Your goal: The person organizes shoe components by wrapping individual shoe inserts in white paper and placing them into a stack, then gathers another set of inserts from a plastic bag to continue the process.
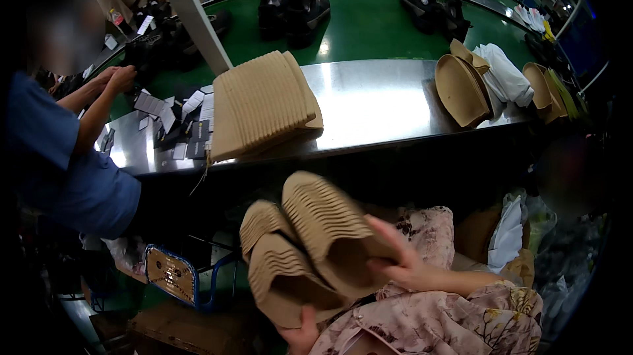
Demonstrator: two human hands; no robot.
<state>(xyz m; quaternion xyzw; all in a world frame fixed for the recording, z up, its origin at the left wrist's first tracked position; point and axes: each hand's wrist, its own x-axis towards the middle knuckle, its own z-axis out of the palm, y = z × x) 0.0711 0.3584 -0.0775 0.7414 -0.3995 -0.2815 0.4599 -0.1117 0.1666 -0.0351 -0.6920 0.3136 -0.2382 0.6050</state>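
Over my lap I hold brown, ridged, shoe-shaped cardboard inserts, toes pointing away from me. My right hand (402, 256) grips the heel end of the right cardboard insert (323, 213), its thumb at the hollow opening. My left hand (303, 332) pinches the heel rim of the left cardboard insert (273, 266), with only the thumb and part of the hand showing. Another ridged toe (260, 223) shows beyond the left insert, mostly covered. On the metal bench edge ahead rests a nested stack of the same ridged inserts (264, 108).
The metal bench edge (369, 88) runs beside a green conveyor belt (369, 25) carrying black shoes (293, 12). Smooth brown inserts (461, 88) and white paper (504, 71) lie at right. Small cards (158, 108) lie left, near a co-worker in blue (72, 150). A grey post (191, 15) rises there.
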